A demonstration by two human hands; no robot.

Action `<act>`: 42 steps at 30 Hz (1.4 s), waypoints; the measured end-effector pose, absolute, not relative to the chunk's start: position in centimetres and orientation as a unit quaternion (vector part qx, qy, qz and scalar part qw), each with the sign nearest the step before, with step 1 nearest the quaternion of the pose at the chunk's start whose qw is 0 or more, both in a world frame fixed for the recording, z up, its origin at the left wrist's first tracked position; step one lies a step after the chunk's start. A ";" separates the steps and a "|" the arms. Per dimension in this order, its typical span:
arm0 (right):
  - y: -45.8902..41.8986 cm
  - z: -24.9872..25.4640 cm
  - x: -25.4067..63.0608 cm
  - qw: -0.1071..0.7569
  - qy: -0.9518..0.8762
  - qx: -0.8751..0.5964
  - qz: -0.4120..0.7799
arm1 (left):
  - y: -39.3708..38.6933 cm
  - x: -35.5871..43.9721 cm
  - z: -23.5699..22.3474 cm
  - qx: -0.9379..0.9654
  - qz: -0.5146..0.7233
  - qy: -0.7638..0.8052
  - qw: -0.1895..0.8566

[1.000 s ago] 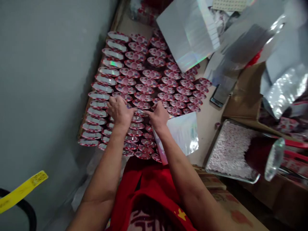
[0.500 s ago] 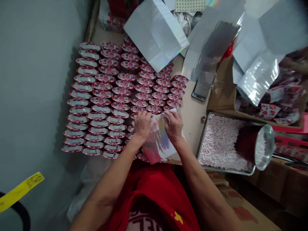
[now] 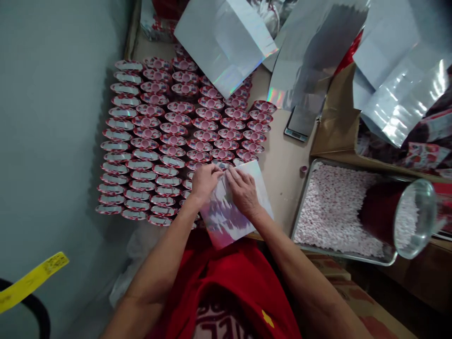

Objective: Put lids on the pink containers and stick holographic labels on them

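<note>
A shiny holographic sheet (image 3: 228, 219) lies at the near table edge, over the nearest red-rimmed oval pieces (image 3: 169, 136). My left hand (image 3: 204, 181) pinches the sheet's top left corner with closed fingers. My right hand (image 3: 243, 192) rests on the sheet, fingers together and pressed at its upper edge beside the left hand. Several rows of these oval pieces, some with silvery tops and some with pink centres, cover the table to the left and beyond both hands.
A metal tray (image 3: 300, 207) of small pale pellets sits at the right with a clear cup (image 3: 402, 219) lying in it. Large silver foil sheets (image 3: 226, 42) lie at the back. A cardboard box (image 3: 335, 127) is at back right. A grey wall (image 3: 52, 141) bounds the left.
Both hands moved from the oval pieces onto the holographic sheet. The sheet slid left, toward the near edge, and now covers the nearest pieces. The camera view shifted too.
</note>
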State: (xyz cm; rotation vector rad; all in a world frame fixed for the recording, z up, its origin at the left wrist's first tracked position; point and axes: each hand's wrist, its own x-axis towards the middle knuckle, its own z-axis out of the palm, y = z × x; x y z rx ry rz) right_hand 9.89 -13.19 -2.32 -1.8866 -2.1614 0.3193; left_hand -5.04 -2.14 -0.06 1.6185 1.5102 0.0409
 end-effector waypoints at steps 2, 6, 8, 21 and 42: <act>-14.6 -1.4 9.7 0.133 -0.746 -0.644 0.104 | -2.7 -5.5 0.2 0.640 0.011 0.616 0.459; -16.9 1.3 10.1 0.130 -0.733 -0.657 0.119 | -4.3 -6.0 1.1 0.662 -0.010 0.617 0.425; -17.3 2.7 10.5 0.115 -0.722 -0.671 0.122 | -5.1 -6.1 1.5 0.675 -0.012 0.617 0.405; -16.0 2.0 9.7 0.039 -0.748 -0.647 0.143 | -5.9 -5.7 2.0 0.645 -0.070 0.638 0.416; -17.6 3.3 8.7 0.037 -0.723 -0.674 0.144 | -7.0 -6.1 3.4 0.649 -0.081 0.642 0.400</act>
